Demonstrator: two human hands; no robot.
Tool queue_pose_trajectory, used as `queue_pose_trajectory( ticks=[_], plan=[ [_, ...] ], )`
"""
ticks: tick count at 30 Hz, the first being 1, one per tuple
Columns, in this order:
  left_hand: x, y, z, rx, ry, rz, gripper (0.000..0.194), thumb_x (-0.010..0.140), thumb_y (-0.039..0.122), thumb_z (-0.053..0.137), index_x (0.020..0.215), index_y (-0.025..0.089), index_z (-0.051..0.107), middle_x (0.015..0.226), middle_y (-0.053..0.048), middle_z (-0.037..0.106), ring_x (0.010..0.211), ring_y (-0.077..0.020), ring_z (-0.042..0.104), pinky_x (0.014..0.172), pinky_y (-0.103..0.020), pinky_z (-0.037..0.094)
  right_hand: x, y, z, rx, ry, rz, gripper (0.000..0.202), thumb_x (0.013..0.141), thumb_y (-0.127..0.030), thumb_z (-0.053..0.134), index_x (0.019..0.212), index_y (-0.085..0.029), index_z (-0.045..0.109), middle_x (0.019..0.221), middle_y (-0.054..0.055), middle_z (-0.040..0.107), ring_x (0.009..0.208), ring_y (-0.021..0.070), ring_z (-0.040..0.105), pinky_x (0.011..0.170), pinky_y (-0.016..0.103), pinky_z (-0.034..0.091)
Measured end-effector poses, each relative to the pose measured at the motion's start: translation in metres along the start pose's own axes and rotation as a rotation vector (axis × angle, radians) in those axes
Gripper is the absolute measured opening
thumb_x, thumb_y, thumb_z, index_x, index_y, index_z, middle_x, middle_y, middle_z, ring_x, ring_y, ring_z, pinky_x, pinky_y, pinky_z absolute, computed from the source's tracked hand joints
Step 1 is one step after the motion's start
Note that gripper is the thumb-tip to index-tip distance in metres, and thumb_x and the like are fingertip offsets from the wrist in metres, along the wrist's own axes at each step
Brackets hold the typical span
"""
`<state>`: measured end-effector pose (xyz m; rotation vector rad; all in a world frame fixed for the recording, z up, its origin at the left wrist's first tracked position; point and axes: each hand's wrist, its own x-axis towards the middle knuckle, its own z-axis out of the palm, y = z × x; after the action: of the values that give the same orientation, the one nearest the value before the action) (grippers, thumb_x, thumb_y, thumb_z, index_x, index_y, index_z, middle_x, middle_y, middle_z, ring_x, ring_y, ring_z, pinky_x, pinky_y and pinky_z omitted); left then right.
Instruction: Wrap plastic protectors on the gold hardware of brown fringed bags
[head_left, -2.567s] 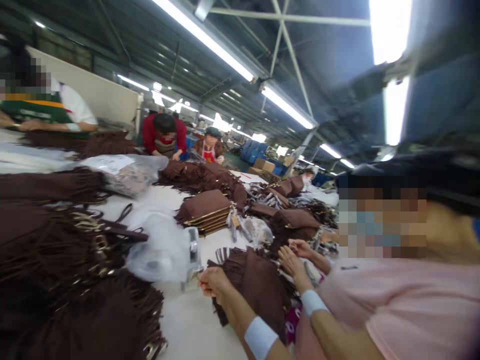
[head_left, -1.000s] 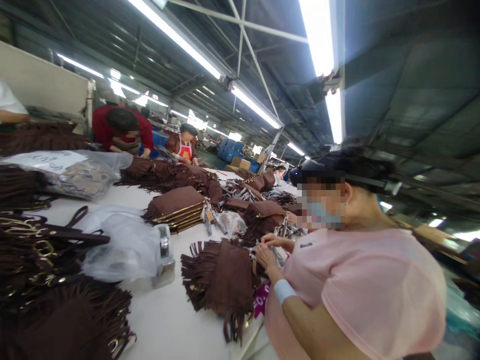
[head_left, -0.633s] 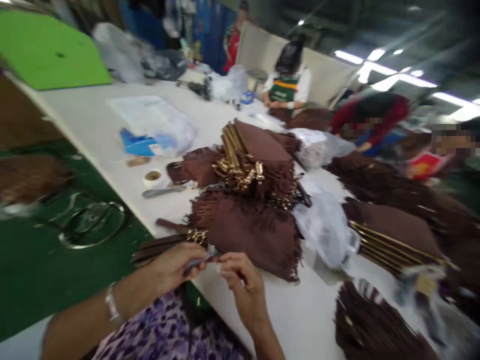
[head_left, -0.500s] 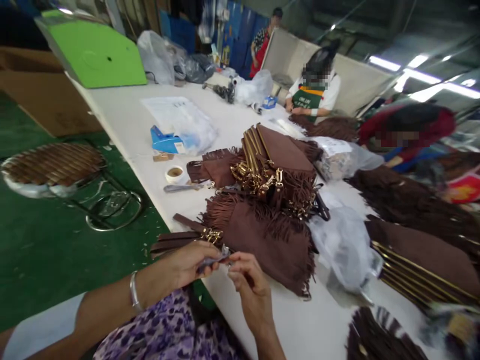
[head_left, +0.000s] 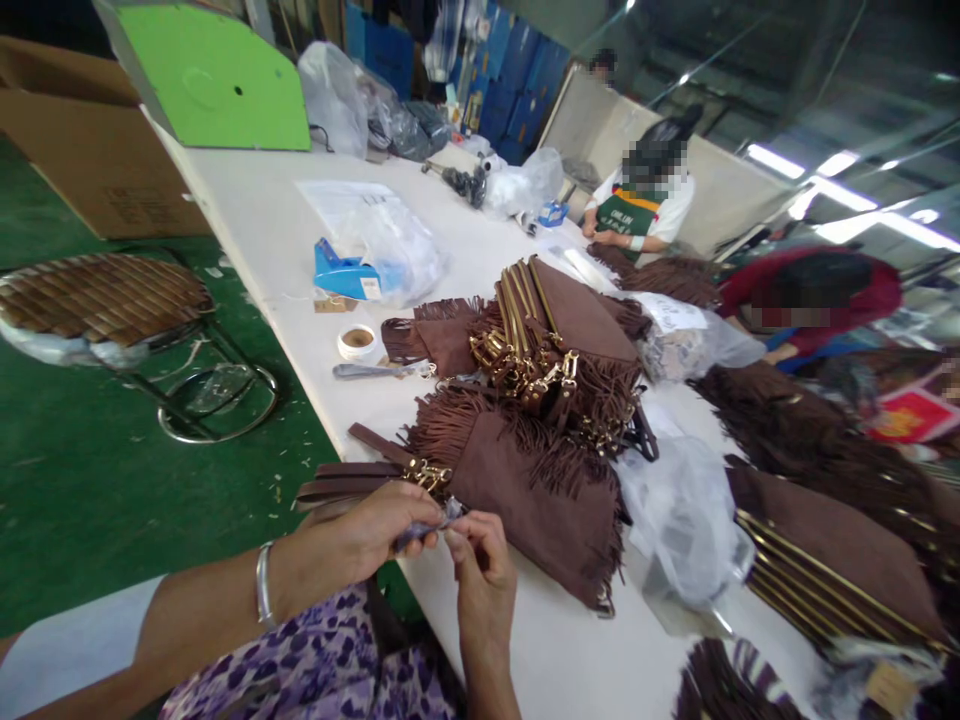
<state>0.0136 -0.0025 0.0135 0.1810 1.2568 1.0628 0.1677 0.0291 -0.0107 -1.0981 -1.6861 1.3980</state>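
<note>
Near the table's front edge, my left hand [head_left: 367, 530] is closed around a small greyish plastic-wrapped strip [head_left: 451, 509], most of it hidden by the fingers. My right hand [head_left: 484, 575] pinches the strip's other end between thumb and fingertips. Just beyond lies a brown fringed bag [head_left: 536, 500], flat on the white table [head_left: 555, 655]. Brown straps [head_left: 349, 482] with gold clasps stick out at its left, over the table edge. Behind it, a pile of brown bags [head_left: 589, 310] shows gold zips and hardware. A similar wrapped strip [head_left: 375, 370] lies beside a small round tub [head_left: 356, 342].
A blue tape dispenser [head_left: 345, 272] and a green machine [head_left: 217, 85] stand farther back. Clear plastic bags [head_left: 682, 520] and more brown bags [head_left: 840, 530] lie to the right. On the left are a stool [head_left: 105, 300] and a cardboard box [head_left: 112, 160]. Co-workers [head_left: 637, 215] sit across the table.
My right hand has shifted slightly left and its fingers pinch closer to my left hand. The view has turned a little; both hands stay on the wrapped strip.
</note>
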Motion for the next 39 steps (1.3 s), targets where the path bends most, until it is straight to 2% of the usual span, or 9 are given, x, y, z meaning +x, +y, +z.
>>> queue_pose_trajectory(
  ticks=[7, 16, 23, 30, 35, 39],
  plan=[
    [-0.001, -0.001, -0.003, 0.021, -0.004, 0.048, 0.008, 0.057, 0.019, 0.064, 0.063, 0.013, 0.065, 0.051, -0.001, 0.059, 0.043, -0.0083, 0.045, 0.045, -0.019, 0.031, 0.006, 0.004, 0.008, -0.041, 0.028, -0.038, 0.012, 0.087, -0.029, 0.063, 0.084, -0.021, 0.07, 0.088, 0.001, 0.058, 0.087, 0.0172, 0.057, 0.08, 0.029, 0.044],
    [0.005, -0.007, -0.009, 0.074, -0.054, 0.103, 0.009, 0.061, 0.02, 0.059, 0.065, 0.013, 0.065, 0.053, -0.002, 0.061, 0.044, -0.0079, 0.045, 0.045, -0.018, 0.03, 0.008, -0.001, 0.007, -0.078, 0.011, -0.086, 0.009, 0.087, -0.025, 0.063, 0.082, -0.021, 0.07, 0.085, 0.0, 0.058, 0.085, 0.0163, 0.057, 0.079, 0.027, 0.043],
    [-0.003, -0.002, -0.003, 0.179, -0.014, 0.124, 0.011, 0.064, 0.023, 0.058, 0.071, 0.014, 0.06, 0.054, -0.001, 0.062, 0.043, -0.0079, 0.045, 0.04, -0.019, 0.021, 0.011, 0.0, 0.006, -0.079, -0.012, -0.097, 0.009, 0.087, -0.024, 0.063, 0.082, -0.022, 0.07, 0.084, -0.001, 0.057, 0.084, 0.0158, 0.057, 0.078, 0.027, 0.043],
    [-0.005, -0.008, -0.001, 0.165, -0.027, 0.195, 0.012, 0.07, 0.025, 0.06, 0.074, 0.015, 0.056, 0.058, -0.002, 0.064, 0.048, -0.0088, 0.046, 0.047, -0.021, 0.027, 0.015, -0.003, 0.001, -0.106, -0.089, -0.08, 0.011, 0.088, -0.022, 0.063, 0.09, -0.025, 0.073, 0.085, -0.001, 0.059, 0.084, 0.0156, 0.058, 0.077, 0.026, 0.044],
    [-0.011, -0.008, 0.0, 0.182, -0.017, 0.161, 0.014, 0.071, 0.028, 0.06, 0.076, 0.015, 0.055, 0.062, -0.003, 0.067, 0.047, -0.0097, 0.046, 0.045, -0.021, 0.023, 0.016, -0.005, -0.001, -0.116, -0.116, -0.044, 0.013, 0.087, -0.02, 0.064, 0.094, -0.027, 0.073, 0.086, -0.001, 0.06, 0.084, 0.0147, 0.059, 0.076, 0.024, 0.044],
    [-0.014, -0.005, 0.0, 0.085, -0.043, 0.134, 0.013, 0.068, 0.023, 0.06, 0.078, 0.014, 0.059, 0.065, -0.005, 0.069, 0.051, -0.0109, 0.051, 0.047, -0.02, 0.03, 0.017, -0.01, -0.002, -0.13, -0.124, -0.027, 0.018, 0.086, -0.016, 0.065, 0.097, -0.029, 0.073, 0.086, -0.002, 0.06, 0.084, 0.0141, 0.059, 0.075, 0.023, 0.043]
  ],
)
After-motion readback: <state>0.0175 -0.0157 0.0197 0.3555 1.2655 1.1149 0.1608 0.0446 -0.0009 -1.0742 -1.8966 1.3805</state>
